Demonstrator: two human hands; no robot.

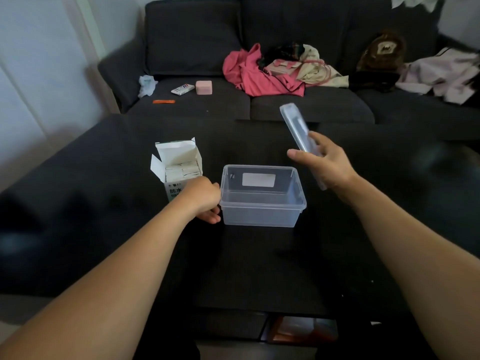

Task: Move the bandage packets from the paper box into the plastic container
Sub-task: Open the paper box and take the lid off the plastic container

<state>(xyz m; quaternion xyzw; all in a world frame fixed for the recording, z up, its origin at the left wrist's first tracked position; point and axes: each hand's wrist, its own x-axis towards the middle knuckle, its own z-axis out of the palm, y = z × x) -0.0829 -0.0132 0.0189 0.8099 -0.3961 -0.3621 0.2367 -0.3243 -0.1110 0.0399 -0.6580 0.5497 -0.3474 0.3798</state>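
Bandage packets (183, 170) sit packed upright in the paper box (173, 165), which stands on the dark surface (259, 268) with its top flaps open and Chinese print on its near face. Just right of it is the plastic container (262, 198), clear, lidless and with nothing in it but a white label on its far wall. Your left hand (206, 200) is curled against the container's left end, fingers wrapped around its near left corner, and it also hides the lower right corner of the paper box; whether it touches the box you cannot tell. Your right hand (320, 158) is raised above and to the right of the container, pinching the clear lid (298, 131) between thumb and fingers, so that the lid stands tilted on edge, its far end pointing up and away from you. Beyond the surface runs a dark sofa (259, 61). On its seat lie a pink garment (249, 71) in a heap with other clothes, a small pink box (204, 87), a flat printed packet (182, 89) and a thin orange strip (163, 101).
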